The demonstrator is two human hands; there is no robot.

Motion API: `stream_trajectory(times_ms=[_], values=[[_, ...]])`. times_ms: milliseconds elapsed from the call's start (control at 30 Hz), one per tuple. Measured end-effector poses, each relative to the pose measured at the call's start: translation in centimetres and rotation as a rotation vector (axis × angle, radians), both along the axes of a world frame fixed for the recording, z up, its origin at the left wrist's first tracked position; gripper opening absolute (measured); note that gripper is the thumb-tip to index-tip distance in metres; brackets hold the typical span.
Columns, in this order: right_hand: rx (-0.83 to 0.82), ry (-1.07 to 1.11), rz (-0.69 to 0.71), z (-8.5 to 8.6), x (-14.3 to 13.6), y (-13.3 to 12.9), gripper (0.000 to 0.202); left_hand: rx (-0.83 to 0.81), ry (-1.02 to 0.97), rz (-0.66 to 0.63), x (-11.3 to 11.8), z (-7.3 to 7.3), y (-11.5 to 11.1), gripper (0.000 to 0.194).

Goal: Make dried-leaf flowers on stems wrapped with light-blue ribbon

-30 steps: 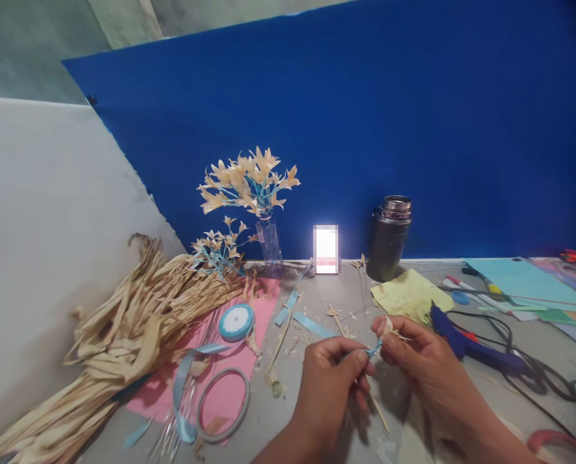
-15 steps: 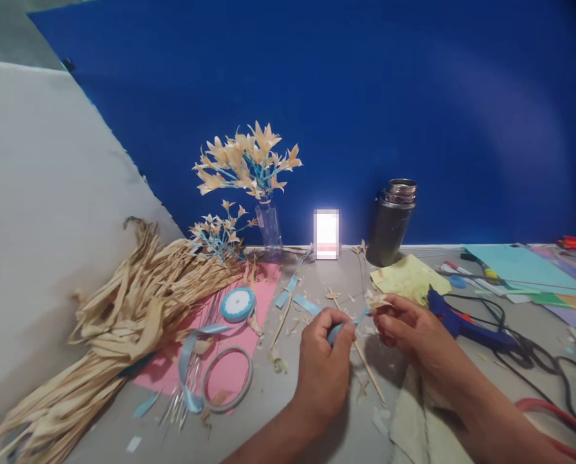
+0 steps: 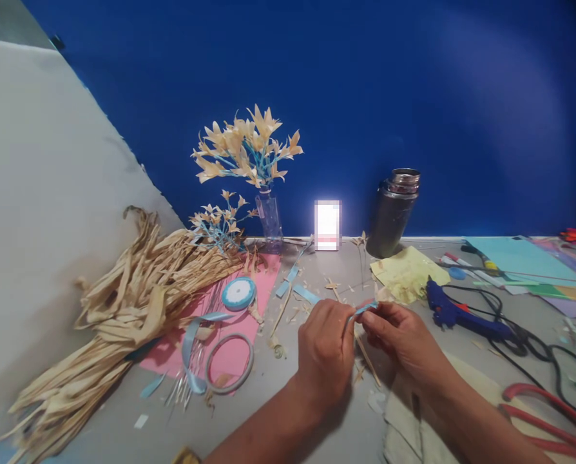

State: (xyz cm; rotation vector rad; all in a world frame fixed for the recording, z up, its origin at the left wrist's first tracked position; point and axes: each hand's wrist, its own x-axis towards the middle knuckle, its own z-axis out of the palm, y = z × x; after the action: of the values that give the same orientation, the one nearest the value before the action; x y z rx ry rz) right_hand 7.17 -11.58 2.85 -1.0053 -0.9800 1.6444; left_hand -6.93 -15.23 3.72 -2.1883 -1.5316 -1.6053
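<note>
My left hand is closed, its fingers curled inward with the knuckles toward me. A narrow blue strip of tape runs from its fingertips to my right hand, which pinches the other end between thumb and fingers. The pale husk flower seen earlier at my right fingertips is hidden now. Below the hands lies a thin straw-coloured stick. Short pieces of light blue tape and a small husk flower on a stick rest on the table just beyond my left hand.
Left: dried corn husks, ribbon spool, grey ring, pink sheet, wires. Back: husk flowers in a clear bottle, lit screen, dark flask. Right: blue glue gun with cord, red-handled tool, yellow paper.
My hands have come closer together, and the left has turned so its knuckles face up. The husk flower at my right fingertips has gone out of sight. The view has tilted down slightly.
</note>
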Motion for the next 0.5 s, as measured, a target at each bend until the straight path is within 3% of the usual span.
stream_trajectory(times_ms=[333,433,500], values=[[-0.051,0.047,-0.093,0.7,-0.6,-0.5,0.036,0.039,0.097,0.021,0.6,-0.3,-0.1,0.020],[-0.013,0.028,-0.104,0.6,-0.4,-0.2,0.034,-0.121,-0.080,-0.074,0.7,0.2,-0.2,0.023],[0.019,0.004,-0.102,0.6,0.0,0.1,0.033,-0.366,-0.372,-0.170,0.6,0.9,-0.1,0.023]])
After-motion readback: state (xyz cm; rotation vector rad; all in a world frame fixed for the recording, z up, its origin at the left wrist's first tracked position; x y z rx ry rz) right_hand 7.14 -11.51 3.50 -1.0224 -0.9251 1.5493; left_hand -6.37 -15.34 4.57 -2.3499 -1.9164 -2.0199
